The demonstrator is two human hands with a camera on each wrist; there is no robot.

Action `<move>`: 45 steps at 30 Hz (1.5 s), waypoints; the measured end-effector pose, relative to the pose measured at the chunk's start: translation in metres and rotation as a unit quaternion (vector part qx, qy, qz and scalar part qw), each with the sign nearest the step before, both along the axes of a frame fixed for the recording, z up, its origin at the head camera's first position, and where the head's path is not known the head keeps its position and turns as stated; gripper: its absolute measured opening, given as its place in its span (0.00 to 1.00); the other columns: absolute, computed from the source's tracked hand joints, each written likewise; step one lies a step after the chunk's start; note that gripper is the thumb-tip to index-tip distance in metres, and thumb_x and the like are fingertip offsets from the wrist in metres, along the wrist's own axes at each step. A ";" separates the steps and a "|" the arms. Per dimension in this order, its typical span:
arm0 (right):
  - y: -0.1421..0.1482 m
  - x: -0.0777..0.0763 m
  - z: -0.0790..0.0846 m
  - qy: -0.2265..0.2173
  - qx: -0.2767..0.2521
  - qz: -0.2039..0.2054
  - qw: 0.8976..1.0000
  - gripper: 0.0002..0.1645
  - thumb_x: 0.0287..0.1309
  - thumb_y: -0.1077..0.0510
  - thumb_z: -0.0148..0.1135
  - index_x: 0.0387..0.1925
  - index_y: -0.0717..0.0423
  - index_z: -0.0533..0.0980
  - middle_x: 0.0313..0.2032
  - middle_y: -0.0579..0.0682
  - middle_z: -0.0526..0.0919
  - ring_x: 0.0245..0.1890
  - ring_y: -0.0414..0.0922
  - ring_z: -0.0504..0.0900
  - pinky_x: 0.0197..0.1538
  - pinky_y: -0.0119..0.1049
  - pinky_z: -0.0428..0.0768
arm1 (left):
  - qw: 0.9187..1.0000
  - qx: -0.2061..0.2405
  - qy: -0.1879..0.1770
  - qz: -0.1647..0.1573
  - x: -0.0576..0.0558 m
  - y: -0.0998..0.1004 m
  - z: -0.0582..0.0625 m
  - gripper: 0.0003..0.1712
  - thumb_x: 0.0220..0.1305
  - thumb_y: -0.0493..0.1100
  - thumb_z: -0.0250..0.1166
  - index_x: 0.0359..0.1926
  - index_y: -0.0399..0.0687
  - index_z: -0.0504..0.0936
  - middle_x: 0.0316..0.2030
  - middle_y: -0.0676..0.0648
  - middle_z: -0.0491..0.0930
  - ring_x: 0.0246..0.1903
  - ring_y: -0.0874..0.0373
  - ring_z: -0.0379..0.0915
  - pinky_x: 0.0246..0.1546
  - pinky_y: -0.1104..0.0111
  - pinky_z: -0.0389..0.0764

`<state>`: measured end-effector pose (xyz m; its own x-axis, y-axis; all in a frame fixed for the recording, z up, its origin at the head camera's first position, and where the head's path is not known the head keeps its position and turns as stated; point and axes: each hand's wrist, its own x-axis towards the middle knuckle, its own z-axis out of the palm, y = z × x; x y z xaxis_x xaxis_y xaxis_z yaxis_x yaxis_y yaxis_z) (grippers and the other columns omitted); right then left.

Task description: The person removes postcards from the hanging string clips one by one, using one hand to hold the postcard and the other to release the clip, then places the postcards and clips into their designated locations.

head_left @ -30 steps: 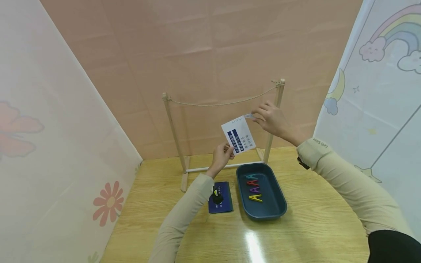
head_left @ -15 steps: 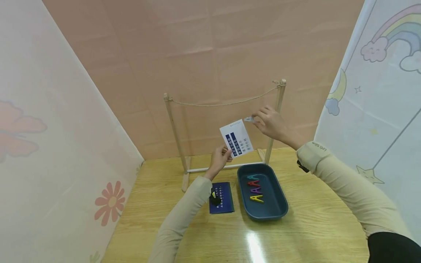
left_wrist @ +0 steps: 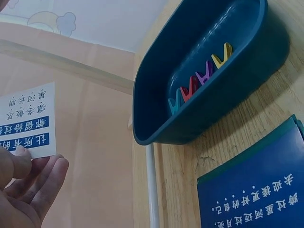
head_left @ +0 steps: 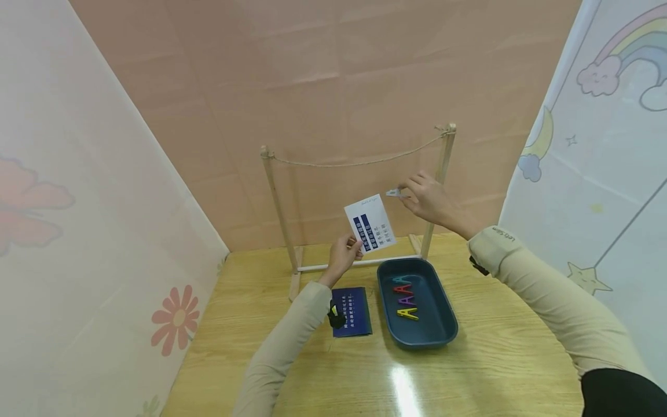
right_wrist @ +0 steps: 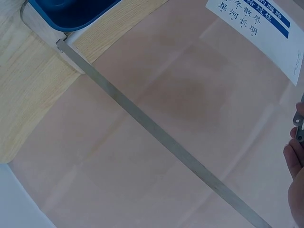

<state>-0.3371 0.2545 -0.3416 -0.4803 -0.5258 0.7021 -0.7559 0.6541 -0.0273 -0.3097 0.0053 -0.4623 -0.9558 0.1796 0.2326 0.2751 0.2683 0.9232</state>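
A white card (head_left: pixel 371 223) with dark blue bands and printed characters is held up in front of the wooden frame. My left hand (head_left: pixel 344 256) pinches its lower left corner between thumb and fingers, as the left wrist view also shows on the card (left_wrist: pixel 33 118). To the right of the card, my right hand (head_left: pixel 428 198) pinches a pale grey clothespin (head_left: pixel 394 193). The clothespin points at the card's upper right corner, with a small gap between them. Only the edge of the clothespin (right_wrist: pixel 299 124) shows in the right wrist view.
A thin rope (head_left: pixel 344 165) sags between the frame's two wooden posts (head_left: pixel 278 208). On the table stands a dark blue tray (head_left: pixel 448 324) with several coloured clothespins (head_left: pixel 406 301) in a row. Left of it lies a stack of dark blue cards (head_left: pixel 356 313), partly behind the left wrist.
The card has shifted down and slightly left with my left hand. My right hand has lowered a little, and the clothespin, earlier at the card's corner, now stands apart from it.
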 end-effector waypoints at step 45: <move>0.000 0.007 -0.036 -0.103 0.068 0.011 0.992 0.12 0.55 0.65 0.73 0.39 0.63 0.79 0.38 0.56 0.78 0.34 0.51 0.80 0.34 0.44 0.83 | 0.998 -0.033 -0.059 -0.002 0.009 -0.040 -0.045 0.05 0.72 0.30 0.57 0.41 0.29 0.77 0.34 0.33 0.79 0.33 0.35 0.82 0.35 0.55 0.88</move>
<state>-0.3303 0.2547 -0.3771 -0.5932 -0.6211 0.5122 -0.7576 0.6459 -0.0942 -0.3009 -0.0350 -0.5068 -0.9751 0.1947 0.1064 0.1670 0.3281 0.9298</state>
